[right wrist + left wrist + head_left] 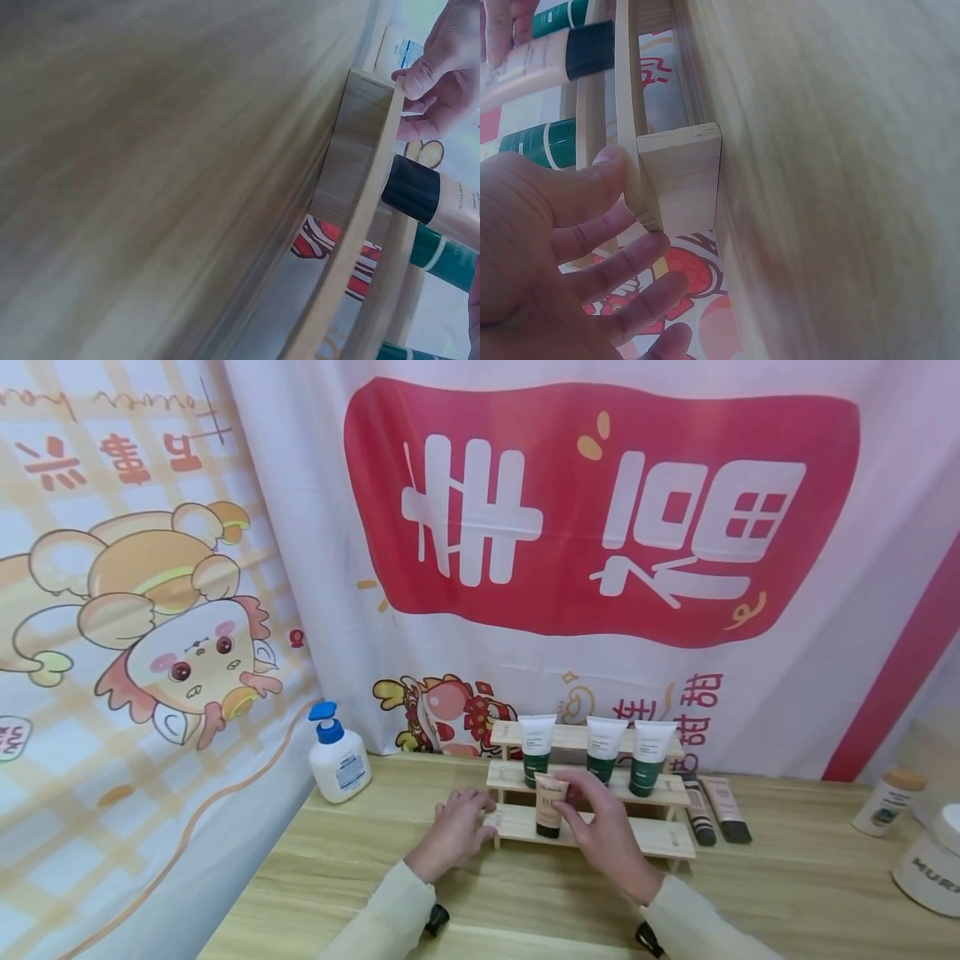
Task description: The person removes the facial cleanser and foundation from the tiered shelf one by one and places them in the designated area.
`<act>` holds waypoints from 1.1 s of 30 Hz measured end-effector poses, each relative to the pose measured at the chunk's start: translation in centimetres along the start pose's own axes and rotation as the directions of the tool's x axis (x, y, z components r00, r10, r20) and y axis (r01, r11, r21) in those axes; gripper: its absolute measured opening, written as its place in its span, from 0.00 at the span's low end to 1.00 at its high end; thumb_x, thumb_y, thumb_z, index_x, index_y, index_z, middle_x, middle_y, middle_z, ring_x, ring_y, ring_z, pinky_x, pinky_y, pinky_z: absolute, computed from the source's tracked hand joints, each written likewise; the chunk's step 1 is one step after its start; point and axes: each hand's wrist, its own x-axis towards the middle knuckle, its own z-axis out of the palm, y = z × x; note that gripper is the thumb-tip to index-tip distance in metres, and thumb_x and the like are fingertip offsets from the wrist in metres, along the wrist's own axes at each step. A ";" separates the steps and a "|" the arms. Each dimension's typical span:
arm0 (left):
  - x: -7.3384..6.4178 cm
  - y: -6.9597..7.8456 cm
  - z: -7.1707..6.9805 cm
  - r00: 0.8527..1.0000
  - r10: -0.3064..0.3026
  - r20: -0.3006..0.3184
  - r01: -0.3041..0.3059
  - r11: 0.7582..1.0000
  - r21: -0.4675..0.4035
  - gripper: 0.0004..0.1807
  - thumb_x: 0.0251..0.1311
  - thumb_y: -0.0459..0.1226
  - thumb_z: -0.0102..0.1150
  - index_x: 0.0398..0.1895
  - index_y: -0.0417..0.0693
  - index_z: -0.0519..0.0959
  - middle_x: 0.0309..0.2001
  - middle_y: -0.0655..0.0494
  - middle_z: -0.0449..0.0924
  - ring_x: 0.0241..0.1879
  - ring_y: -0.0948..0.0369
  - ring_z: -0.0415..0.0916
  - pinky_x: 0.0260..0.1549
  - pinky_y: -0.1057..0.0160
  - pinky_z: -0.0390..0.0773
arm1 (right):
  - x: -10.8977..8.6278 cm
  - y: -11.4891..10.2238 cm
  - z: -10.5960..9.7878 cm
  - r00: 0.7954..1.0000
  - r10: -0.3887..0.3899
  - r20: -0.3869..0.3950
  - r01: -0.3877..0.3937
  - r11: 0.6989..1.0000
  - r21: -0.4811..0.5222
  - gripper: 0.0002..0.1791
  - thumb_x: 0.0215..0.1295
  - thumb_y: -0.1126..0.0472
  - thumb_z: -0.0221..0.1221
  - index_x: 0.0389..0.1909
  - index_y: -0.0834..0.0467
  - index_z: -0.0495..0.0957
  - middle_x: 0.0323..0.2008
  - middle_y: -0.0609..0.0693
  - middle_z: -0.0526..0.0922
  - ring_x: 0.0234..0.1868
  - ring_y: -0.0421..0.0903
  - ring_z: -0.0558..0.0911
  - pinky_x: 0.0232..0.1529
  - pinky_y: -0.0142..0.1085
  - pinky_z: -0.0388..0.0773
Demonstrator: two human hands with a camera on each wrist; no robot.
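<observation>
A small beige BB cream tube (550, 804) with a black cap stands cap-down at the lowest step of a three-tier wooden display stand (656, 839). My right hand (603, 831) pinches this tube near its top between thumb and fingers. At the stand's left end, my left hand (457, 828) grips the end of the lowest step, with the thumb on its edge (630, 142) in the left wrist view. Behind, three white-and-green tubes stand cap-down on the middle step: one on the left (537, 739), two (604, 745) further right.
A white pump bottle (341, 770) with a blue head stands at the back left. Right of the stand lie a dark-capped tube (727, 806) and a striped tube (699, 814). A tan-capped bottle (887, 803) and a white jar (930, 867) are far right. Printed curtains hang behind.
</observation>
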 end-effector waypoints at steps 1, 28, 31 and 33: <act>0.0 0.0 0.0 1.000 0.002 -0.001 -0.002 1.000 0.001 0.19 0.54 0.43 0.66 0.49 0.52 0.78 0.55 0.53 0.72 0.56 0.52 0.63 0.48 0.48 0.62 | -0.1 -0.1 -0.3 1.000 -0.009 -0.005 0.009 1.000 -0.004 0.28 0.51 0.75 0.67 0.53 0.55 0.74 0.43 0.40 0.77 0.35 0.37 0.77 0.35 0.33 0.76; 0.4 -0.4 0.4 1.000 0.009 -0.004 -0.009 0.999 0.041 0.18 0.54 0.45 0.66 0.48 0.53 0.78 0.53 0.56 0.72 0.50 0.55 0.65 0.43 0.52 0.62 | -2.5 0.7 -12.2 0.984 -0.056 -0.166 0.008 0.960 -0.281 0.29 0.45 0.78 0.68 0.51 0.61 0.75 0.31 0.45 0.77 0.28 0.35 0.74 0.22 0.24 0.68; 0.3 -0.3 0.3 1.000 0.014 -0.003 -0.014 0.999 0.032 0.18 0.54 0.45 0.66 0.48 0.53 0.78 0.53 0.55 0.72 0.49 0.55 0.65 0.42 0.53 0.62 | -2.7 0.9 -13.6 0.983 -0.048 -0.180 -0.014 0.944 -0.331 0.29 0.45 0.78 0.68 0.51 0.60 0.75 0.31 0.44 0.78 0.28 0.33 0.74 0.22 0.24 0.69; 0.3 -0.3 0.3 1.000 0.014 -0.003 -0.014 1.000 0.028 0.18 0.54 0.45 0.66 0.48 0.53 0.78 0.53 0.55 0.72 0.49 0.55 0.65 0.42 0.53 0.62 | -2.9 1.2 -14.5 0.980 -0.049 -0.193 -0.022 0.938 -0.345 0.29 0.44 0.78 0.68 0.51 0.61 0.76 0.31 0.45 0.78 0.29 0.32 0.73 0.22 0.22 0.67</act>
